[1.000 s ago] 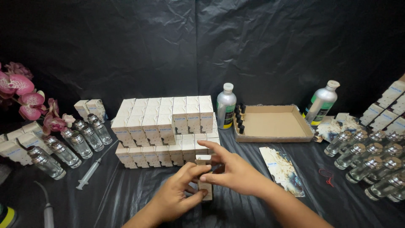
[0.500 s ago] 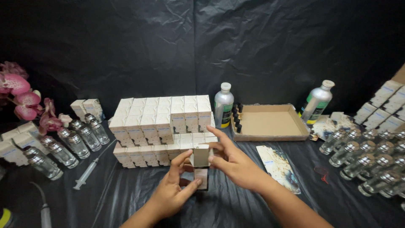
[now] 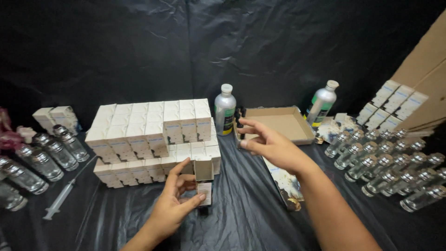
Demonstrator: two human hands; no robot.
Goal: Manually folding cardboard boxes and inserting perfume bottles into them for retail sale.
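Observation:
My left hand grips a small white carton that stands upright on the black sheet with its top flap open. My right hand hovers with fingers spread near the left edge of a shallow cardboard tray, close to several small dark vials lined along the tray's left wall. It holds nothing that I can see. Just behind the carton rises a stepped stack of white cartons.
Two silver bottles flank the tray. Clear glass bottles with metal caps lie in rows at the right and left. A syringe lies front left. A flat printed card lies under my right forearm. More cartons lean at the right.
My right hand has let go of the carton and moved up and right toward the tray's vials. The carton's top flap now stands open. The view has swung right.

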